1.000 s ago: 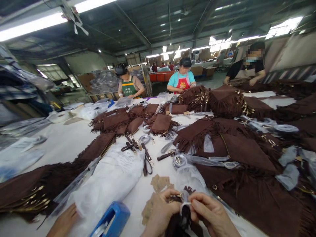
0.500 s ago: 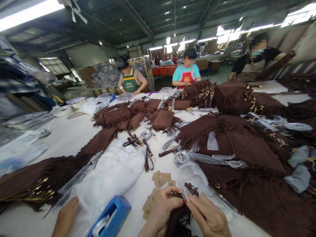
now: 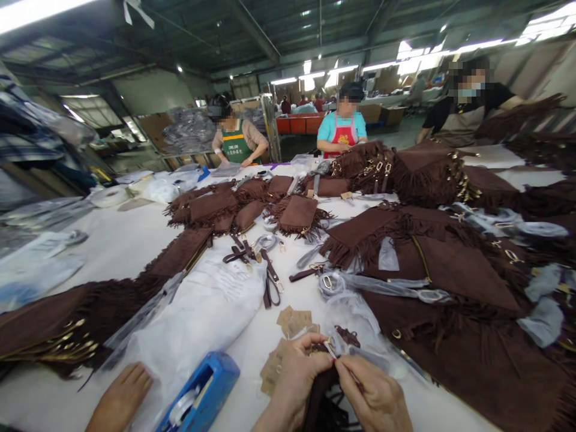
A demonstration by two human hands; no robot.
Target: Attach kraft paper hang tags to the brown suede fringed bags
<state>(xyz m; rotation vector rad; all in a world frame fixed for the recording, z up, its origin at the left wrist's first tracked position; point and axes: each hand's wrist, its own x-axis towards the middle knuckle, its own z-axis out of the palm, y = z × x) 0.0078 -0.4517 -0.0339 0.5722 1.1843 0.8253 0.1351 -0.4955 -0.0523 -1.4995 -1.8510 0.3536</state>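
My left hand (image 3: 299, 372) is closed on the upper edge of a dark brown fringed bag (image 3: 320, 387), thumb and forefinger pinching near a small shiny metal piece (image 3: 330, 347). Against that piece, my right hand (image 3: 373, 390) has its fingertips pressed together; what lies between them is too small to make out. Most of the bag is hidden below my hands. Brown cardboard tags (image 3: 294, 321) lie just beyond my left hand. Crumpled clear plastic (image 3: 360, 318) lies behind my right hand, with loose brown fringe (image 3: 346, 336) beside it.
Another person's hand (image 3: 121, 396) rests on a white plastic bag (image 3: 193, 312), left of a blue tape dispenser (image 3: 202, 390). Wrist straps (image 3: 271, 279) lie mid-table. Brown fringed bags (image 3: 468, 360) spread across the right. Several co-workers (image 3: 342, 129) stand across the table.
My right fingers have shifted slightly down and left at the metal piece. The other person's hand at lower left has come further into view, fingers now flat on the plastic.
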